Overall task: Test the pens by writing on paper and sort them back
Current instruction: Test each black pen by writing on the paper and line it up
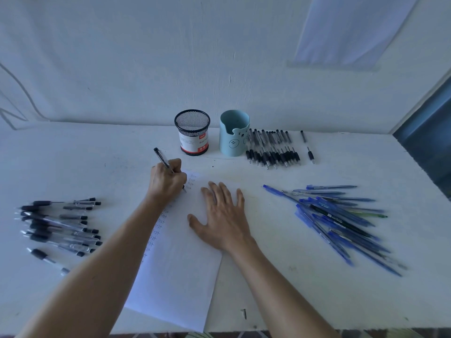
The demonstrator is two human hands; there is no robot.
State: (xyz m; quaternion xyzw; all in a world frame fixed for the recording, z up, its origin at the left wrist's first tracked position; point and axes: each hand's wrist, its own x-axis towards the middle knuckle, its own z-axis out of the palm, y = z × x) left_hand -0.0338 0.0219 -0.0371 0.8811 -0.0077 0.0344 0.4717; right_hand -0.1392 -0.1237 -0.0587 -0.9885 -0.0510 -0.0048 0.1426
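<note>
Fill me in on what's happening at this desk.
A person is testing pens. The left hand grips a clear black-tipped pen, writing on the paper, which already carries a column of "test". The right hand lies flat on the sheet. Black pens lie at left, blue pens at right, another row beside the blue cup.

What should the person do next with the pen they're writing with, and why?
Probably finish the stroke and lift the tip to check the mark. The left hand grips a black pen with its tip on the paper, just below a short column of "test" words, while the right hand presses the sheet flat; sorting waits on seeing ink.
</note>
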